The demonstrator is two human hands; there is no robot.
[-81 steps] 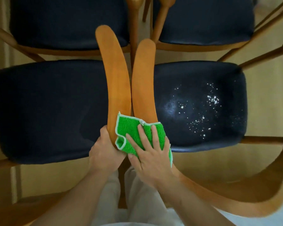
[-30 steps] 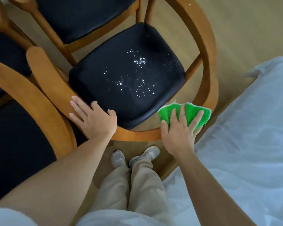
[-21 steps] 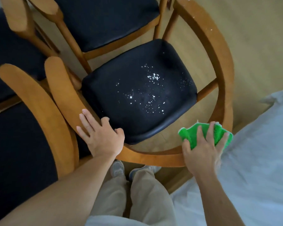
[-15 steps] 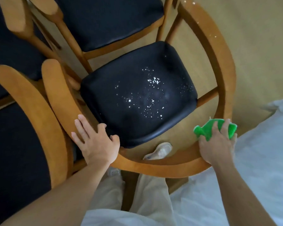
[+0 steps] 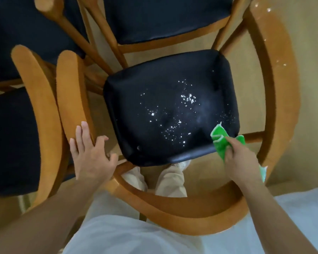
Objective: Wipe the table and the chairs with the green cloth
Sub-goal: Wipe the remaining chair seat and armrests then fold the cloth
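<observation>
Directly below me stands a wooden chair with a curved back rail (image 5: pixel 187 217) and a black seat (image 5: pixel 154 85). White crumbs (image 5: pixel 174 114) are scattered over the seat's middle and right. My right hand (image 5: pixel 240 160) grips the bunched green cloth (image 5: pixel 221 142) at the seat's near right corner, the cloth touching the seat edge. My left hand (image 5: pixel 92 154) rests with straight fingers on the left end of this chair's rail, its thumb over the rail's inner edge.
Three more black-seated wooden chairs crowd the left and top; a neighbour's rail (image 5: pixel 42 114) lies just left of my left hand. A few white specks sit on the right arm of the rail (image 5: pixel 275 61). White fabric (image 5: pixel 301 208) lies at lower right. My legs stand behind the chair.
My right hand has carried the green cloth off the back rail and inward onto the seat's near right corner. The left hand has stayed on the rail's left end. The view shifted closer.
</observation>
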